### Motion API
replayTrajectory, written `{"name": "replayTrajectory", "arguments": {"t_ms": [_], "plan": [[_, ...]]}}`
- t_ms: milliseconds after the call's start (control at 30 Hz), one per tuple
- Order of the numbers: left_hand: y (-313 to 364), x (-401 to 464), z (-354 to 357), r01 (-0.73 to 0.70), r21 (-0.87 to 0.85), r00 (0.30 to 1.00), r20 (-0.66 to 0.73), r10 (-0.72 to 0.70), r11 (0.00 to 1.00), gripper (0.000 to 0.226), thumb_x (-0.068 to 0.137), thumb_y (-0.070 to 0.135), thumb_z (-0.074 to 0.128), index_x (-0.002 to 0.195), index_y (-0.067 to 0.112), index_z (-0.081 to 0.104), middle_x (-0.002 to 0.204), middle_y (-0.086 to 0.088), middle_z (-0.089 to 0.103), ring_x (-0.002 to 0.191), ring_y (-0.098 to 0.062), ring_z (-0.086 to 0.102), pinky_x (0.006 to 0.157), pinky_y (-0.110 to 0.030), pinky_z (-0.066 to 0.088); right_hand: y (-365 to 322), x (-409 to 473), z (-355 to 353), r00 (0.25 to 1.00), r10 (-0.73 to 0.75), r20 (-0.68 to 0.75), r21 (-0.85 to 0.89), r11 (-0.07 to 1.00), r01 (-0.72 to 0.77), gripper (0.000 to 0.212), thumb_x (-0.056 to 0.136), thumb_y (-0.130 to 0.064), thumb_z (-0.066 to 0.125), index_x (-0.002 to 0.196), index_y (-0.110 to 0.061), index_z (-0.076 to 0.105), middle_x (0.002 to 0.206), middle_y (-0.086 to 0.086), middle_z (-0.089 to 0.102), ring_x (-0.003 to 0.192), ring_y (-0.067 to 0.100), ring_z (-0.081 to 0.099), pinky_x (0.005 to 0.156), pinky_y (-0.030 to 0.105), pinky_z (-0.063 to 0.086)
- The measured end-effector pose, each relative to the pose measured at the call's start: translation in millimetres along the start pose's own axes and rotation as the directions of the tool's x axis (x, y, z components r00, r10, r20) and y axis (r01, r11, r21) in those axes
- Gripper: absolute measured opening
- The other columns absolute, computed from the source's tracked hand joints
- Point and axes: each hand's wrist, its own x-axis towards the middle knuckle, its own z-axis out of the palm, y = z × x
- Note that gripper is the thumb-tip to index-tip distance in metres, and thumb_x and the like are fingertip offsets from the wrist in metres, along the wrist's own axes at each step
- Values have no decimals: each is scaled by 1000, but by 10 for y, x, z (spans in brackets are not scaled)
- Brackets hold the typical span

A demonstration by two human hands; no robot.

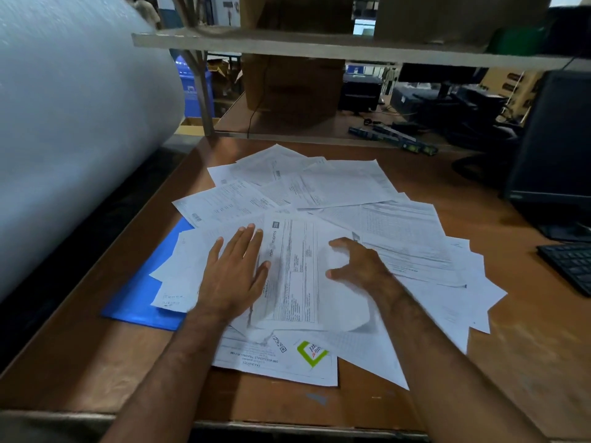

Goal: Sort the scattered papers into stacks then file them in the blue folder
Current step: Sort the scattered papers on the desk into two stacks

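Several white printed papers (335, 187) lie fanned and overlapping across the brown table (96, 362). A blue folder (140, 295) lies flat at the left, mostly covered by sheets. My left hand (233, 276) rests flat, fingers together, on the papers near the folder. My right hand (358, 266) hovers over the middle sheet (297, 266) with fingers curled and apart, thumb and fingertips touching the paper; it is blurred. A sheet with a green logo (311, 353) lies nearest to me.
A large roll of bubble wrap (73, 123) stands at the left. A black monitor (556, 148) and keyboard (569, 263) sit at the right. A shelf (319, 46) with cardboard boxes (294, 87) runs across the back.
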Motion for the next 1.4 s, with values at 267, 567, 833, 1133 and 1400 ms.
{"name": "replayTrajectory", "arguments": {"t_ms": [267, 567, 833, 1133, 1400], "plan": [[193, 74, -189, -19, -46, 999, -43, 17, 999, 78, 102, 61, 9, 155, 13, 40, 161, -9, 38, 147, -28, 40, 119, -55, 28, 113, -307, -410, 931, -321, -175, 71, 939, 337, 47, 96, -10, 68, 139, -27, 62, 133, -23, 52, 123, -8, 45, 89, -11, 23], [529, 236, -302, -66, -155, 995, -90, 53, 986, 69, 101, 68, 8, 159, 37, 29, 167, -2, 27, 152, -27, 30, 122, -55, 19, 226, -301, -687, 926, -323, -195, -149, 943, 298, 89, 91, -36, 75, 160, -36, 19, 162, -8, 34, 142, 14, 41, 113, 23, 34], [629, 308, -259, -92, -281, 994, -81, 72, 955, 67, 97, 75, 11, 158, 50, 20, 170, 5, 15, 155, -22, 23, 122, -57, 23, 307, -252, -651, 879, -383, -283, -78, 923, 377, 76, 102, -20, 61, 162, -32, 15, 166, -8, 25, 151, 15, 28, 116, 23, 25], [802, 571, -622, 282, -818, 958, 266, -104, 501, 93, 66, 87, 58, 145, 72, 12, 169, 18, 10, 155, -19, 21, 118, -56, 32, 369, -501, -918, 918, -331, -217, 335, 859, 388, 78, 85, -61, 70, 147, -68, 23, 145, -36, 45, 129, 7, 55, 102, 43, 55], [803, 547, -527, 361, -932, 930, 358, 84, -25, 75, 90, -10, 67, 144, 41, 54, 148, 7, 55, 120, -28, 66, 94, -53, 57, 367, -474, -873, 915, -375, -150, 392, 827, 403, 76, 85, -45, 75, 145, -65, 33, 143, -42, 44, 128, -9, 51, 101, 31, 55]]}}
